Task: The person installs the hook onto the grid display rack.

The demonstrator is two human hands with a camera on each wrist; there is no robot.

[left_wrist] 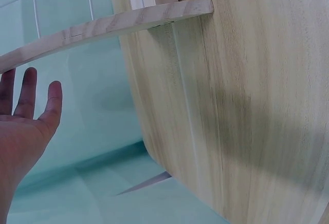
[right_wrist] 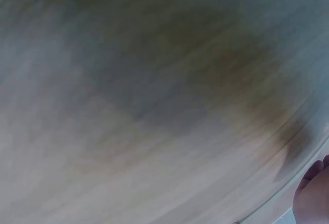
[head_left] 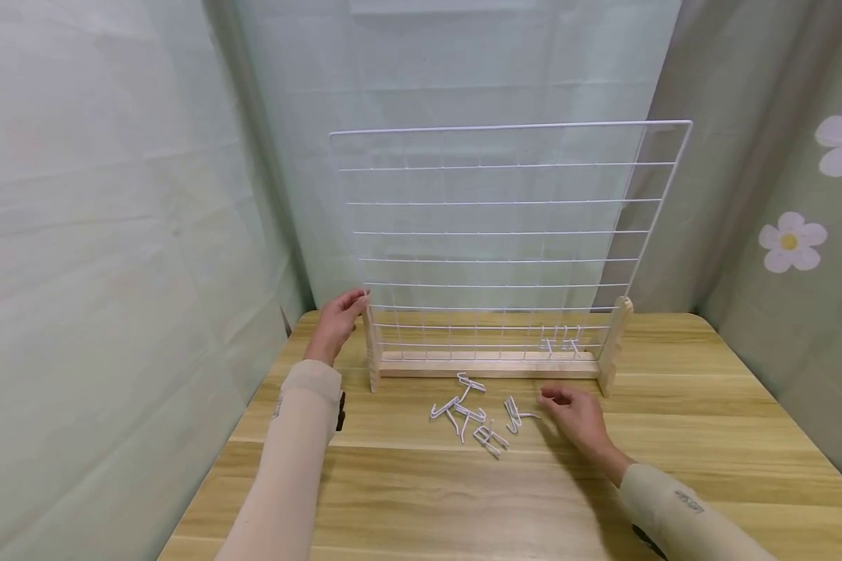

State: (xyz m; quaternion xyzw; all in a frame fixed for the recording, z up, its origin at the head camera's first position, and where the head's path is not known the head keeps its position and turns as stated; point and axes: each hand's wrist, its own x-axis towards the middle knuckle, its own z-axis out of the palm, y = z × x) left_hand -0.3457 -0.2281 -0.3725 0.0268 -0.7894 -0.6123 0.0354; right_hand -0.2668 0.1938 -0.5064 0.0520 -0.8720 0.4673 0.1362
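Observation:
A white wire grid rack stands upright in a pale wooden base on the table. At its left side, my left hand holds the top of the wooden end post; in the left wrist view several fingers of this hand spread beside the post, thumb hidden. My right hand hovers just right of a loose white wire hook, its fingers loosely bent with nothing visible in them. Several more hooks lie left of that one. Two hooks hang low on the grid's right side.
The wooden table has rounded back corners. Pale green cloth hangs at the left and behind, with white flowers on the right cloth. The right wrist view is mostly blurred.

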